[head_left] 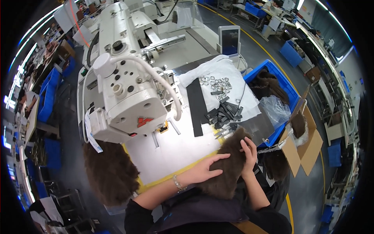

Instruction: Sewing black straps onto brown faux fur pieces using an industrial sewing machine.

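A big white sewing machine [124, 74] stood ahead and to the left of the left hand [198, 171], over a white table [179, 152] with yellow border. A blue bin [287, 84] was beyond the right hand [250, 159], and a cardboard box [311, 140] was to its right. Ahead of both hands was spread a white cloth [230, 68]. A larger brown fur piece [109, 173] was well to the left of the left hand. A smaller brown fur piece [228, 175] was between the hands, which were apart: the left lay on it with separated fingers, the right touched its right side with bent fingers; I could not tell whether it gripped. Ahead lay a black strip [196, 105], small black straps [223, 114] and, farther, metal rings [216, 84].
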`<action>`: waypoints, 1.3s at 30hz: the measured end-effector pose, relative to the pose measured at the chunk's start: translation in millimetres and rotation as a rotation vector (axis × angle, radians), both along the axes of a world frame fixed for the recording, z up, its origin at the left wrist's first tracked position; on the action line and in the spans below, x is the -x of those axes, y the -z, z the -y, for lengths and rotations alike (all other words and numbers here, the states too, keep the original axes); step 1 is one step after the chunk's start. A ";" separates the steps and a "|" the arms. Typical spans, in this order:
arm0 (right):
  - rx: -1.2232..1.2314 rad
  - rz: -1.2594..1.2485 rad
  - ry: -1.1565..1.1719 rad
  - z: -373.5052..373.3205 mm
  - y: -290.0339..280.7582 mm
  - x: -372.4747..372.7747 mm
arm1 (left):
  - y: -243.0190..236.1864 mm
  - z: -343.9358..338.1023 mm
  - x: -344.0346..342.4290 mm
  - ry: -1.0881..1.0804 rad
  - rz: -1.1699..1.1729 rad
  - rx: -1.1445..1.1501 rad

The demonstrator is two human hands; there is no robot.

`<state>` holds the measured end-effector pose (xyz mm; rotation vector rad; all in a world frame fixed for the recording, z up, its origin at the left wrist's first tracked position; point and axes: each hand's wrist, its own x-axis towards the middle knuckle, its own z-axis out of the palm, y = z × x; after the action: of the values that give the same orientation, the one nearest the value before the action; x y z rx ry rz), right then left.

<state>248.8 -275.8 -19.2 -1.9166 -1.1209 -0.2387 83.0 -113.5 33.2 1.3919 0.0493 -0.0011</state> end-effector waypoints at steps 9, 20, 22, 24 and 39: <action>-0.019 0.007 -0.061 5.6 -17.8 -21.8 | 17.2 43.3 6.1 0.035 0.131 -0.650; -0.136 0.160 -0.500 -9.7 -10.2 24.2 | -7.3 5.7 54.9 -0.292 0.218 -0.468; -0.095 0.152 -0.587 -17.6 -14.9 34.5 | -0.6 -1.8 66.0 -0.465 -0.154 -0.552; -0.062 0.118 -0.636 -23.9 -14.8 46.2 | 10.8 -11.4 71.9 -0.625 -0.028 -0.860; 0.123 0.262 -0.989 -101.2 -52.1 59.0 | -3.3 -64.9 108.1 -0.619 0.270 -1.612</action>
<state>189.9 -174.7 33.0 -1.2361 -2.1438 0.1403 -25.1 -48.6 36.5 2.9015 0.3007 0.9178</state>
